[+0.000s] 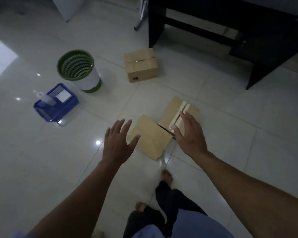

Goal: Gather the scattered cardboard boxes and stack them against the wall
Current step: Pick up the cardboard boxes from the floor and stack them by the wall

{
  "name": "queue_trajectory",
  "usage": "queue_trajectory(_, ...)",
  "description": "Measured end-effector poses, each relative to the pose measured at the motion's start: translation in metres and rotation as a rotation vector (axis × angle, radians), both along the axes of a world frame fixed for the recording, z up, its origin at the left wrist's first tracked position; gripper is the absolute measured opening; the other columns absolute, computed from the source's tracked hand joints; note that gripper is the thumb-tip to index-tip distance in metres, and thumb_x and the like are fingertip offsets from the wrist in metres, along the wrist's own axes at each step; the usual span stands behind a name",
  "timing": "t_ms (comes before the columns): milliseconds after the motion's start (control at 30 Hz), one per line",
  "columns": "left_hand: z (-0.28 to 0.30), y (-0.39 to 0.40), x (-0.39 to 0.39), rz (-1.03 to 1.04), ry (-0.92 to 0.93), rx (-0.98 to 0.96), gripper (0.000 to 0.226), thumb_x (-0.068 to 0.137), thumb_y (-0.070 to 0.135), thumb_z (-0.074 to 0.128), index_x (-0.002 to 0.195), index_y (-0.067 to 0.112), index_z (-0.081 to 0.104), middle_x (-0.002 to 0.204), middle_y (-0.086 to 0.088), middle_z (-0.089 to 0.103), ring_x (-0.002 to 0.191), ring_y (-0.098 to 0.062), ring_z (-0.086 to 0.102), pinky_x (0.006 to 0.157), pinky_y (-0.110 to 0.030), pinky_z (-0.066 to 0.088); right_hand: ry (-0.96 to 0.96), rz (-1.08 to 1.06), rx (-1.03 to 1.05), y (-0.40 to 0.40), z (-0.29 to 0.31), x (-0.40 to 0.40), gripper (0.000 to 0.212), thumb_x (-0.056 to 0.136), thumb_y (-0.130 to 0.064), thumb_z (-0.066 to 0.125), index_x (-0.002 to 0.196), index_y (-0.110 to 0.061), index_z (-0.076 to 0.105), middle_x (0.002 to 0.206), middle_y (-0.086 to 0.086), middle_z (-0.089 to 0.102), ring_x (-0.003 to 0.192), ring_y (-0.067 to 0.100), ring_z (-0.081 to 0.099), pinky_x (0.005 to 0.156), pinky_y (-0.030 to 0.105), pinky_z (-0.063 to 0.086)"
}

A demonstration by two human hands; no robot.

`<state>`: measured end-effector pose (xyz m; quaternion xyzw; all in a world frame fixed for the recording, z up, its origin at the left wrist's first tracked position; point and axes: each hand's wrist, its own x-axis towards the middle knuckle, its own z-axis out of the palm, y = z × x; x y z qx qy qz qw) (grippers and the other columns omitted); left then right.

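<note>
While both hands reach down with fingers spread and nothing held, the step in hand looks like the first pick-up of the gathering. The near box (150, 137) lies on the tiled floor (41, 152) just ahead of the person's bare feet, and it serves as the landmark. The left hand (118, 140) hovers at its left edge; the right hand (189, 134) hovers just to its right, over the taped box (177, 112), which touches or nearly touches the near box at a corner. A third box (141, 65) sits well beyond it, close to the dark surface's leg (155, 31). A green bin (79, 71) and blue tray (56, 104) stand off to its left. Next, I judge, the palms must close on opposite sides of one box and lift; no stack is visible yet.
</note>
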<state>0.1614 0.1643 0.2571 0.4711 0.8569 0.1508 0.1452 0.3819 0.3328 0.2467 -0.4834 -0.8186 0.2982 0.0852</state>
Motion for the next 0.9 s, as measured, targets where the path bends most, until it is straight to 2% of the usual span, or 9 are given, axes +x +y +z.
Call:
queue_trajectory(200, -0.023, 0.064, -0.017, -0.125, -0.032, -0.062, 0.072, 0.097, 0.060, 0.055, 0.156, 0.023, 0.039, 0.160, -0.008, 0.041, 0.152, -0.024, 0.028, 0.122, -0.051, 0.025, -0.012, -0.148, -0.062, 0.026, -0.030, 0.003, 0.061, 0.106, -0.040, 0.050, 0.159, -0.017, 0.033, 0.166, 0.008, 0.030, 0.154, 0.023, 0.023, 0.125, 0.048, 0.018)
queue_trajectory(367, -0.039, 0.086, -0.037, -0.244, -0.082, -0.104, 0.072, 0.097, 0.060, 0.053, 0.157, 0.023, 0.037, 0.162, -0.006, 0.039, 0.153, -0.022, 0.026, 0.124, -0.049, 0.024, 0.013, -0.344, -0.124, 0.010, -0.048, -0.009, 0.060, 0.107, -0.045, 0.046, 0.160, -0.021, 0.030, 0.167, 0.006, 0.029, 0.154, 0.022, 0.023, 0.125, 0.048, 0.020)
queue_trajectory(667, -0.069, 0.069, -0.100, -0.537, -0.129, -0.163, 0.075, 0.097, 0.062, 0.051, 0.159, 0.024, 0.033, 0.163, -0.006, 0.035, 0.153, -0.022, 0.025, 0.124, -0.046, 0.025, 0.065, -0.714, -0.219, -0.068, -0.086, -0.061, 0.069, 0.103, -0.056, 0.044, 0.162, -0.028, 0.023, 0.169, -0.001, 0.025, 0.154, 0.018, 0.023, 0.125, 0.046, 0.025)
queue_trajectory(900, -0.121, 0.060, -0.135, -0.587, -0.130, -0.218, 0.077, 0.095, 0.063, 0.054, 0.158, 0.022, 0.037, 0.161, -0.009, 0.040, 0.150, -0.026, 0.033, 0.120, -0.048, 0.032, 0.035, -0.771, -0.265, -0.120, -0.140, -0.093, 0.069, 0.101, -0.051, 0.053, 0.160, -0.021, 0.032, 0.166, 0.005, 0.032, 0.153, 0.020, 0.028, 0.124, 0.040, 0.026)
